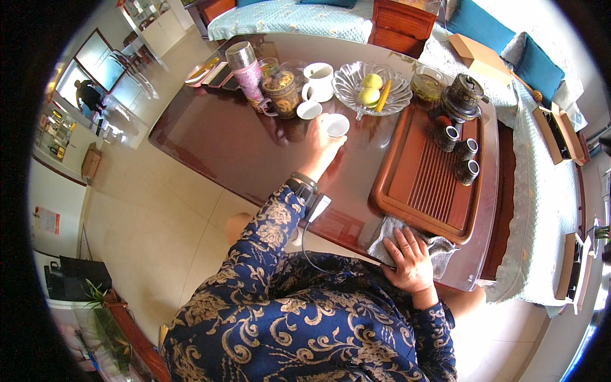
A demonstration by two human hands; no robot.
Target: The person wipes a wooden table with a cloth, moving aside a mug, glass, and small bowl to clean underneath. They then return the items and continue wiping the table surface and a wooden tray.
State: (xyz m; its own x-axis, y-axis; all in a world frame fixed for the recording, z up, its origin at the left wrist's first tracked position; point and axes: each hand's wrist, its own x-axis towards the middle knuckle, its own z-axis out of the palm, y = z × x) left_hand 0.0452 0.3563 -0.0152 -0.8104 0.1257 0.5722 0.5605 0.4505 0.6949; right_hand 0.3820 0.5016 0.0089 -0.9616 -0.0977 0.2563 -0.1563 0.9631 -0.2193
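Observation:
My left hand (321,142), reaching across the glossy dark table, has its fingers around a small white cup (338,126). Just left of it stands another white cup (309,110), with a white mug (324,90) behind. A brown-and-gold lidded cup (282,98) is farther left, beside a pink thermos flask (247,76) with a silvery top. My right hand (411,267) lies flat with spread fingers on a crumpled grey cloth (382,235) at the near table edge. The cloth touches the corner of a wooden tea tray (396,191).
Several small dark cups (447,138) and a dark teapot set (462,95) stand on the tray. A scalloped glass bowl (346,88) holds two green fruits (369,97) and a yellow item (383,97). Behind it is a glass bowl of tea (428,90). A person (89,95) is far left.

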